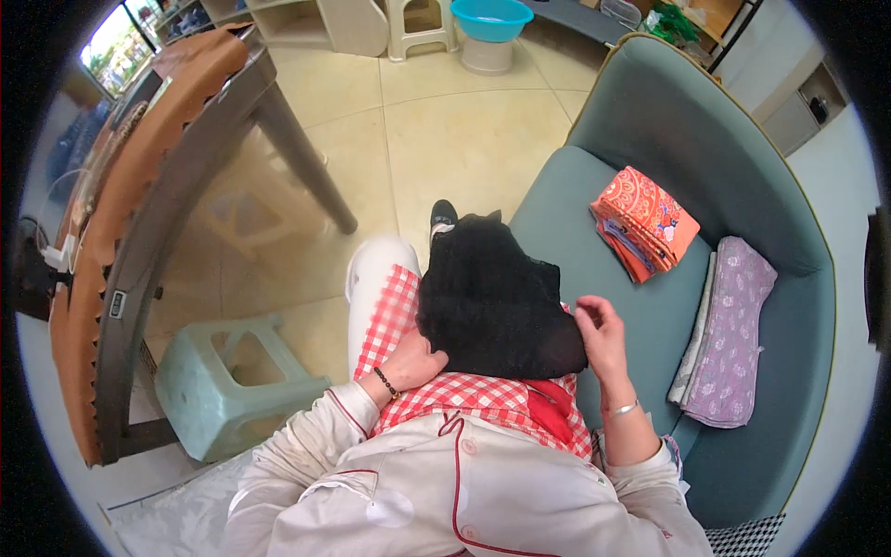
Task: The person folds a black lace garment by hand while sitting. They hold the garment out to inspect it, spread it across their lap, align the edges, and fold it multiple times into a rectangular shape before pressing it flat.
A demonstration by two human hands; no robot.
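A black cloth piece, perhaps a folded garment, lies spread over my lap on a red-and-white checked apron. My left hand, with a dark beaded bracelet at the wrist, is closed at the cloth's near left corner. Some of its fingertips are hidden against the fabric. At the right edge of the cloth is my right hand, its fingers bent and apart from the thumb, with nothing visible between them. A silver bangle circles that wrist.
I sit on a grey-green sofa. Folded orange patterned cloth and folded lilac cloth lie on it to my right. A brown-covered table and a pale green stool stand left. A blue basin is at the far end.
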